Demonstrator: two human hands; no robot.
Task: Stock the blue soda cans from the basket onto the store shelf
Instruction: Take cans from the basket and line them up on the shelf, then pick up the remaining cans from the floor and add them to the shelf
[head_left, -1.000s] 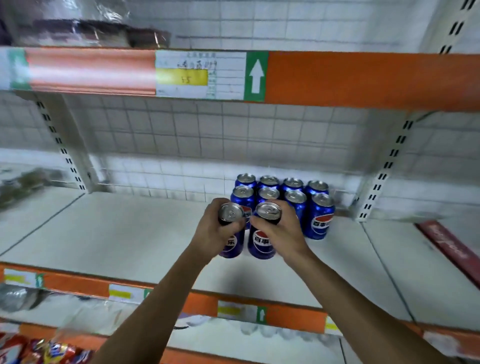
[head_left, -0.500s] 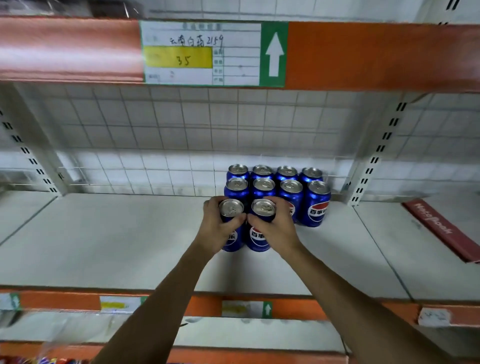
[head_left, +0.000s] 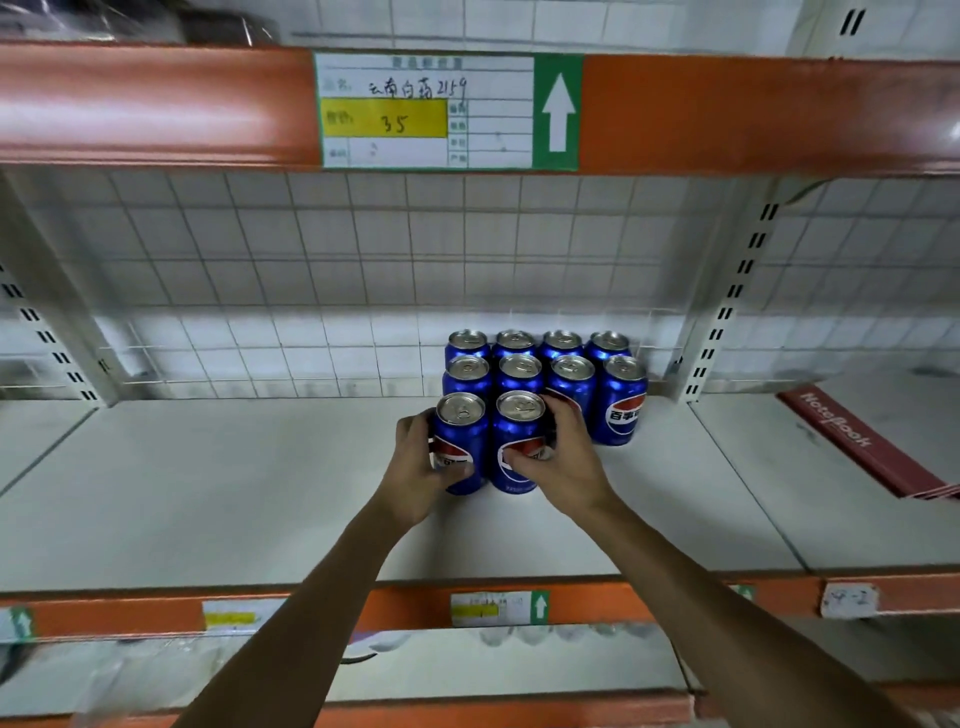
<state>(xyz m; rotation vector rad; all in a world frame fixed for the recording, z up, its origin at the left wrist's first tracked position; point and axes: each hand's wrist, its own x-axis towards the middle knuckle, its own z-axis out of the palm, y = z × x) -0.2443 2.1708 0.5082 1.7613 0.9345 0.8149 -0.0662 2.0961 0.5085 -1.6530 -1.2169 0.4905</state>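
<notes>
Blue aluminium, thin-walled and glossy: two soda cans stand upright on the white shelf (head_left: 218, 493), just in front of a block of eight stocked cans (head_left: 571, 374) at the far right, near the slotted upright (head_left: 727, 306). The left hand (head_left: 415, 467) wraps the left can (head_left: 460, 441) around its lower body; the right hand (head_left: 563, 457) does the same with the right can (head_left: 519, 441), fingers over the logo. Both grips are closed on their cans, whose bases appear to rest on the shelf.

Full cans should feel dense and rigid, but the smooth skin is probably slippery and dents under a hard squeeze, so a mid-body hold with moderate pressure suits them better than pinching the rim.

Room is generous: the shelf lies bare to the left and toward the near orange lip (head_left: 395, 603), and there is plenty of headroom beneath the upper orange beam (head_left: 753, 114). A red notebook box (head_left: 857, 441) sits well apart at right. The basket is not in view.
</notes>
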